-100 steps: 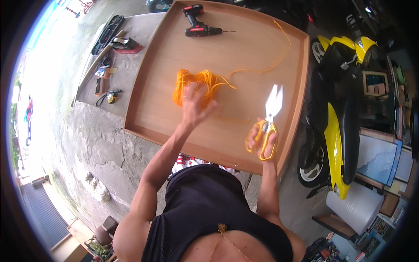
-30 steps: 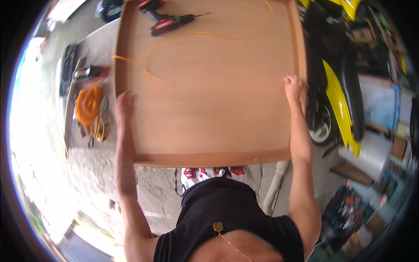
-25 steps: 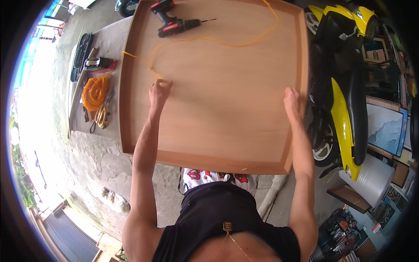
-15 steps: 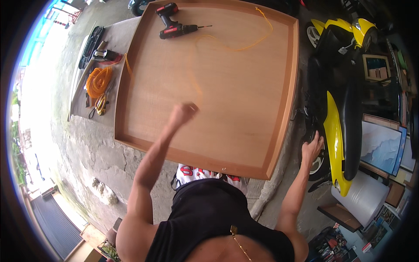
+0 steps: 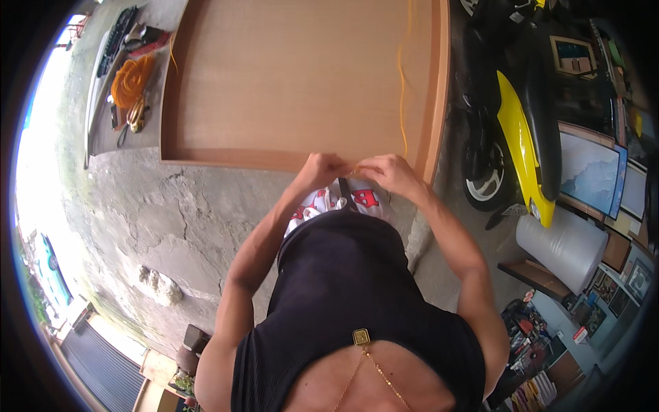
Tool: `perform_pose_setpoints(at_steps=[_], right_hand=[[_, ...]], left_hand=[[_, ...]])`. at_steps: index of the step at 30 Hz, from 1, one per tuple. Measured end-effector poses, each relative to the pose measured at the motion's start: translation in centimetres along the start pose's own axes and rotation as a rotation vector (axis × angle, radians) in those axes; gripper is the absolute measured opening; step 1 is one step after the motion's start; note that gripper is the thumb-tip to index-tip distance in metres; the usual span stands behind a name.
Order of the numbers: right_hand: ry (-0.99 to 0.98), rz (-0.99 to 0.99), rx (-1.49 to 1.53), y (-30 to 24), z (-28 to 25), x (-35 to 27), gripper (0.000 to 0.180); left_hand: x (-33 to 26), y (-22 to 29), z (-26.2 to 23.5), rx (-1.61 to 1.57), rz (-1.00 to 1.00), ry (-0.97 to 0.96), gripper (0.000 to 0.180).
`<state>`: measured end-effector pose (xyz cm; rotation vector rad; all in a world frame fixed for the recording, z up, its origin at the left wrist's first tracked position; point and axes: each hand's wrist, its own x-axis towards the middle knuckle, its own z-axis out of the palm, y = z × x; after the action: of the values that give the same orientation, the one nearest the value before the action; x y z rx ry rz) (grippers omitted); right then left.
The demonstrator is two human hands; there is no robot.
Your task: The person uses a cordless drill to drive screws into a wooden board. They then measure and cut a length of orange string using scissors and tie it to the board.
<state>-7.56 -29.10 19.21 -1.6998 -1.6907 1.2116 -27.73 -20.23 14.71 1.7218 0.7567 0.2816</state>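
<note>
My left hand (image 5: 325,167) and my right hand (image 5: 386,169) meet at the near edge of a large, shallow wooden panel (image 5: 295,82) with a raised rim. The fingers of both hands are pinched, and a short yellowish bit of cord shows between the fingertips. A yellow-orange cord (image 5: 402,89) runs down the right part of the panel to my right hand. Its end within the fingers is mostly hidden.
Left of the panel, a board carries a coil of orange cord (image 5: 132,81) and a black tool case (image 5: 118,38). A yellow and black motorcycle (image 5: 519,137) stands at the right, beside framed pictures (image 5: 589,172) and a wrapped roll (image 5: 561,248).
Both hands have come together at the panel's near edge, the right one from beside the motorcycle. The cord now runs straight toward me. The cordless drill is out of view.
</note>
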Motion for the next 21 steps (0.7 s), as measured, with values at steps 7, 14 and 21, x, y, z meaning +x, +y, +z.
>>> perform_pose_setpoints(at_steps=[7,14,21], right_hand=[[0.186,0.228,-0.164,5.6,2.4,-1.7,0.020],[0.001,0.201,-0.200,7.2,2.8,-2.9,0.023],[-0.280,0.199,-0.280,7.9,1.6,0.9,0.027]], left_hand=[[1.4,-4.9,4.4,0.146,-0.012,-0.140,0.019],[3.0,-4.9,3.6,0.146,-0.011,-0.331,0.022],[2.2,-4.8,3.8,0.112,-0.290,-0.159,0.024]])
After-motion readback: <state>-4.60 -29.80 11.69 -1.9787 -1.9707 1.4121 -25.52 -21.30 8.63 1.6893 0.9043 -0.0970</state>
